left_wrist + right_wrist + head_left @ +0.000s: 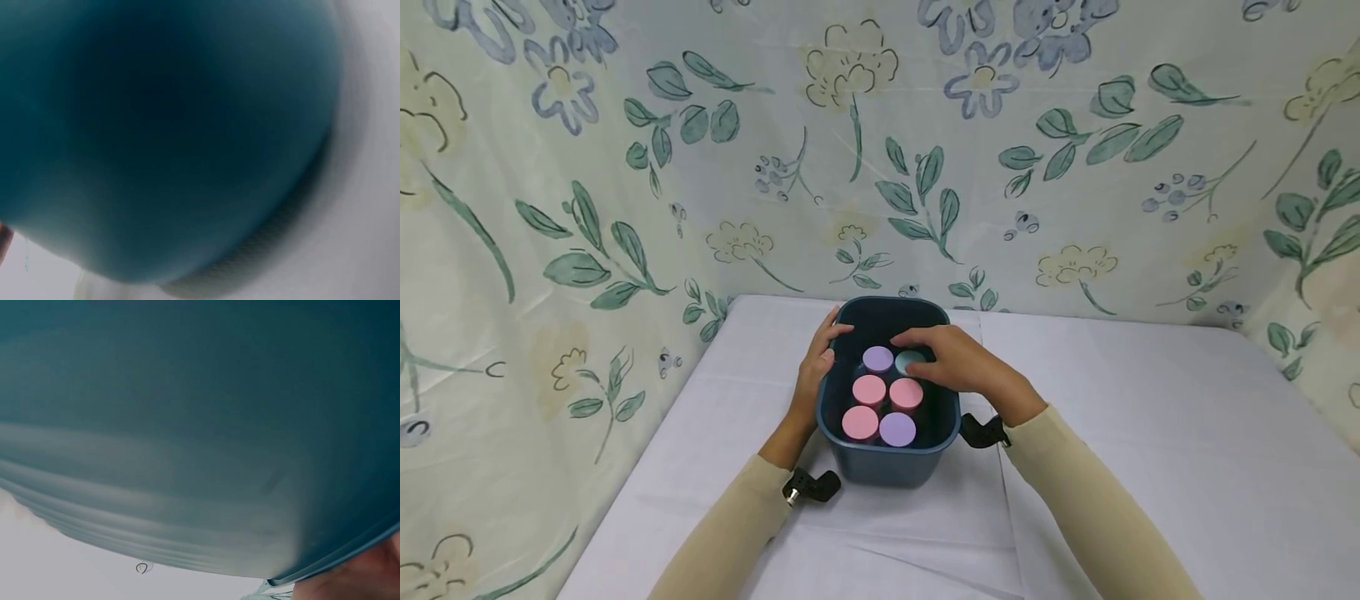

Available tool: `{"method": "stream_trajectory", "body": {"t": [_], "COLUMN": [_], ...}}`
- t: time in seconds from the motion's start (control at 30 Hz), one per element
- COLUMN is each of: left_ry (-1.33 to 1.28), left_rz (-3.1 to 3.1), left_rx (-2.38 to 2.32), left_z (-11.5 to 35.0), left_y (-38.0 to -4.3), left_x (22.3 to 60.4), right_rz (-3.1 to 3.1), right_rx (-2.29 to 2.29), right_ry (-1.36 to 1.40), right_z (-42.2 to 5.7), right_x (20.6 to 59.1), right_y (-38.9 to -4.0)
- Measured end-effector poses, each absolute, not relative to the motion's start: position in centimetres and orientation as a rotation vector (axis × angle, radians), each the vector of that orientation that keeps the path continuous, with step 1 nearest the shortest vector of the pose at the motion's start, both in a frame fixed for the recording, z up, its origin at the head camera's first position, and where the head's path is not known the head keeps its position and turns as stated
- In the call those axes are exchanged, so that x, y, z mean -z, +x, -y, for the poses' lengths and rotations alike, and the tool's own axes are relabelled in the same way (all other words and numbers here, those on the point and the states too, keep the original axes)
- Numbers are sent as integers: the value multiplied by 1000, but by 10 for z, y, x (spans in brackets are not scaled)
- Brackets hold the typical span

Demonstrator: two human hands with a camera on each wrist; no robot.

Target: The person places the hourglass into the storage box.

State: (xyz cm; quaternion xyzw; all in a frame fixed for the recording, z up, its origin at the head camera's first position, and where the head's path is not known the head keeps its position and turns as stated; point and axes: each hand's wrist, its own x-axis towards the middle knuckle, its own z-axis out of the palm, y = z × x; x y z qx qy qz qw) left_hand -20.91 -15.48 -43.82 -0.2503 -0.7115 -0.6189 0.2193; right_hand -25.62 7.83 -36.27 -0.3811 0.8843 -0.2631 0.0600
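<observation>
A dark blue bin (891, 468) stands on the table, holding upright cylinders with flat round tops. Two tops are purple, at the back left (877, 359) and front right (898, 430). Pink tops (868, 390) fill the spots between and at the front left. My right hand (958, 360) reaches over the right rim, thumb and fingers around a pale teal-topped cylinder (910, 362) at the back right. With fingertips over the rim, my left hand (815, 367) holds the bin's left side. Both wrist views are mostly filled by the bin's blurred outer wall (156, 394).
A white cloth covers the table (1112, 433), with fold lines in front of and right of the bin. Behind and to the left hangs a floral curtain (820, 208). The bin stands close to the table's back edge. A small black device (983, 432) is strapped at each wrist.
</observation>
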Motion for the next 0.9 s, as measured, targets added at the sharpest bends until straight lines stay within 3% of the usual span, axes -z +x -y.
{"method": "stream_trajectory", "body": {"t": [0.9], "left_ry": [-639], "left_rz": [2031], "left_rx": [1509], "left_z": [167], "left_y": [-208], "left_x": [426], "right_rz": [-2785], "right_rx": [1154], "right_ry": [-1131], "right_z": [-101], "right_x": [359], "right_y": [-239]}}
